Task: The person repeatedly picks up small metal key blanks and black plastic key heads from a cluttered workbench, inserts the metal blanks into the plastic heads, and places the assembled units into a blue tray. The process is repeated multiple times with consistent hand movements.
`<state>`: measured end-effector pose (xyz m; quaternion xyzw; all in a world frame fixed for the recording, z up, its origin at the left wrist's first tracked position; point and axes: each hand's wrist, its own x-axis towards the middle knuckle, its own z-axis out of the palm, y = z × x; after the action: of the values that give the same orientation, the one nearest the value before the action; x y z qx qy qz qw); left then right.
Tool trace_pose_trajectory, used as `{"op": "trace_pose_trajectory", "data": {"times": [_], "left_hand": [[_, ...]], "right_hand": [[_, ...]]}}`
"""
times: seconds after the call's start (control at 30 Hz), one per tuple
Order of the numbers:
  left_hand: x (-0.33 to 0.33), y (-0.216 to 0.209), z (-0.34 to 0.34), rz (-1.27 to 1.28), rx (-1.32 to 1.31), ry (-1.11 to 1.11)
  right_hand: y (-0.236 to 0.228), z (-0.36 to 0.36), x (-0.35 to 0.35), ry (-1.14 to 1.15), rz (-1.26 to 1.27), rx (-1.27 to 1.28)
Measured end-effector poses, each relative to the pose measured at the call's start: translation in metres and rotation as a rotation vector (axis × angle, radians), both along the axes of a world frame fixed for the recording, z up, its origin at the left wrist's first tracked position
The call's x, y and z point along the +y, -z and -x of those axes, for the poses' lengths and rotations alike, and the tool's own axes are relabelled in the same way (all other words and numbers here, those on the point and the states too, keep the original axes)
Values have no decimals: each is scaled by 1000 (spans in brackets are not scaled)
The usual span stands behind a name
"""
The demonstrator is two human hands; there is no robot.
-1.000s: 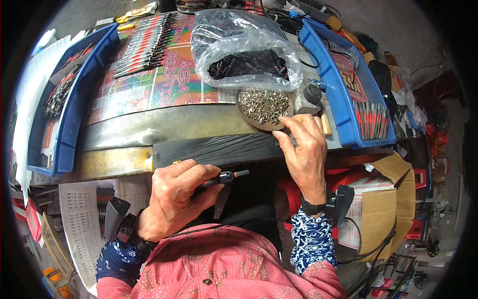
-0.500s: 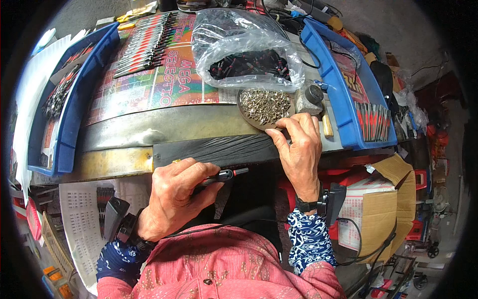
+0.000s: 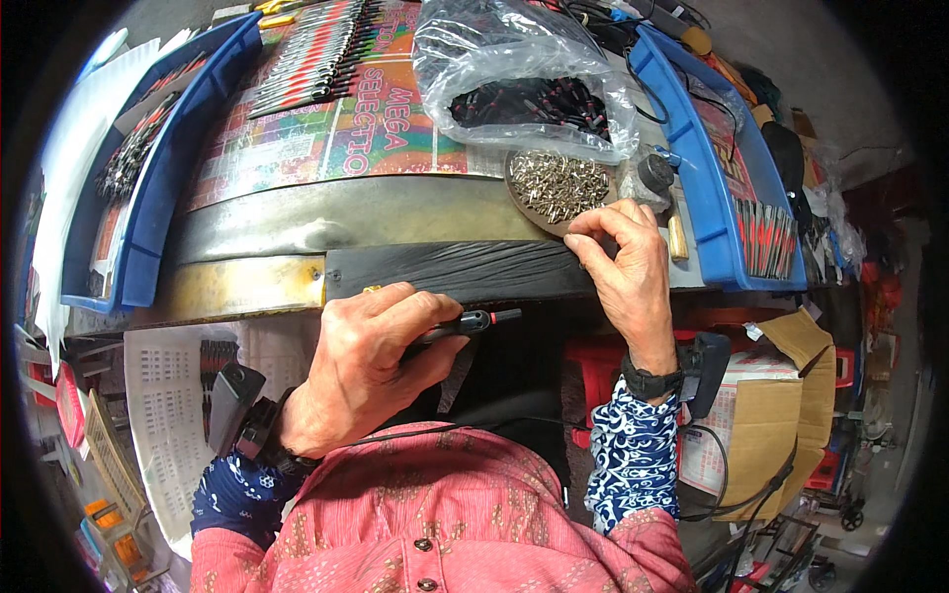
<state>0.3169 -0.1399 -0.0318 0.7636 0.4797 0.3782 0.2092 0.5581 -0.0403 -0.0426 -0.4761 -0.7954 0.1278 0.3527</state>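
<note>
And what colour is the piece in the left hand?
The piece is mainly black, reddish-tipped; best seen in the head view.

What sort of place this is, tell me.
Probably a small assembly workshop: a round brown dish of silvery metal parts, a clear plastic bag of black pieces, and long blue plastic bins.

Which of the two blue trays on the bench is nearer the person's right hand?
The right tray, with a row of red-and-black pieces at its near end; the left tray lies on the opposite side, farther from the right hand.
</note>
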Motion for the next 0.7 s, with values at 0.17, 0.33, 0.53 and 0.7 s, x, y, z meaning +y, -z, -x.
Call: {"op": "trace_pose_trajectory", "data": {"times": [0.17, 0.33, 0.53, 0.7], "left_hand": [[-1, 0, -1, -10, 0, -3], [-5, 1, -1, -17, 14, 8], [-10, 1, -6, -14, -2, 15], [-15, -1, -7, -3, -1, 32]], "right_hand": [[-2, 2, 0, -21, 62, 48], [-11, 17, -27, -44, 165, 276], [-12, 34, -62, -306, 245, 461], [-9, 38, -65, -407, 198, 455]]}}
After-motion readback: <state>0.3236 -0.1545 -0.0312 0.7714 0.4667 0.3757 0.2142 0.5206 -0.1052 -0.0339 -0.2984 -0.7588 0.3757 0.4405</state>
